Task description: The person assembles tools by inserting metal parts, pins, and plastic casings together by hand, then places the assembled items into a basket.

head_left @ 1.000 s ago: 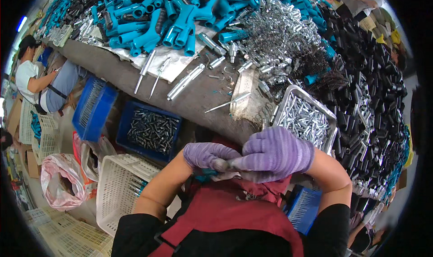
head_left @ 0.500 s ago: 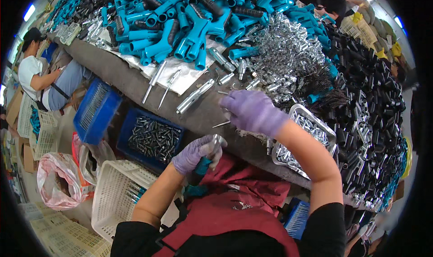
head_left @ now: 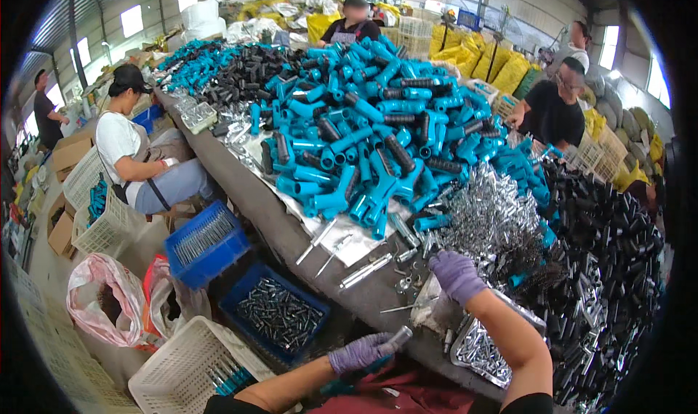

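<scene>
Head-worn fisheye, downward over worktable

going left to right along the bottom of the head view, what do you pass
pink plastic bag → white slatted basket → blue bin of small metal parts → left hand in a purple glove, holding a metal tube → right hand, also gloved → metal tray of shiny parts → pile of black tubes

The long grey table carries a big heap of blue plastic tubes, a pile of shiny metal parts, many black tubes, some loose metal rods and a metal tray.
</scene>
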A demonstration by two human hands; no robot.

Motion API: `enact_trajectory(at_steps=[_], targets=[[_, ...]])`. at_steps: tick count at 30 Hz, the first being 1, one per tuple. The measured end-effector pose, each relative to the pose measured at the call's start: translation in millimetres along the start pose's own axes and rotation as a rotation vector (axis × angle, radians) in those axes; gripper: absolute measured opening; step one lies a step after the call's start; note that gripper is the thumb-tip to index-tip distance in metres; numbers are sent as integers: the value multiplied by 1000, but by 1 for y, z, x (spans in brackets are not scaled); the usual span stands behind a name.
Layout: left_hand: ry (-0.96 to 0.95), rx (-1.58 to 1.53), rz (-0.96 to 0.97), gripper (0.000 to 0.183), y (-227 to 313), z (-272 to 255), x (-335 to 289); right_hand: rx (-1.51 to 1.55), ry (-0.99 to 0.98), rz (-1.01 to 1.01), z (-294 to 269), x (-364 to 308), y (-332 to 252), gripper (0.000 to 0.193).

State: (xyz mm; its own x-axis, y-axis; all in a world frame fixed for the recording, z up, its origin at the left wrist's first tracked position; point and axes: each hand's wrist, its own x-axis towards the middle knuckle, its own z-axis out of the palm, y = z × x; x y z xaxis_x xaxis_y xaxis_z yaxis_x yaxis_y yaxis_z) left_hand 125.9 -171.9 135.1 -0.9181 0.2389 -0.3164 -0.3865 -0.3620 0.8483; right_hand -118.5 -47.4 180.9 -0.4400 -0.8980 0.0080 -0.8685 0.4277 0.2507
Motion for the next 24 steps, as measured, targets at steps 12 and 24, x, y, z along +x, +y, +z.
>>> enact_trajectory(at_steps=[12, 24], targets=[[-296, 166, 81, 44, 5, 39, 20, 1260, -247, 55, -106, -135, -25, 27], [-363, 506, -76, 50, -3, 79, 19, 913, -228, 75, -100, -200, -34, 34]])
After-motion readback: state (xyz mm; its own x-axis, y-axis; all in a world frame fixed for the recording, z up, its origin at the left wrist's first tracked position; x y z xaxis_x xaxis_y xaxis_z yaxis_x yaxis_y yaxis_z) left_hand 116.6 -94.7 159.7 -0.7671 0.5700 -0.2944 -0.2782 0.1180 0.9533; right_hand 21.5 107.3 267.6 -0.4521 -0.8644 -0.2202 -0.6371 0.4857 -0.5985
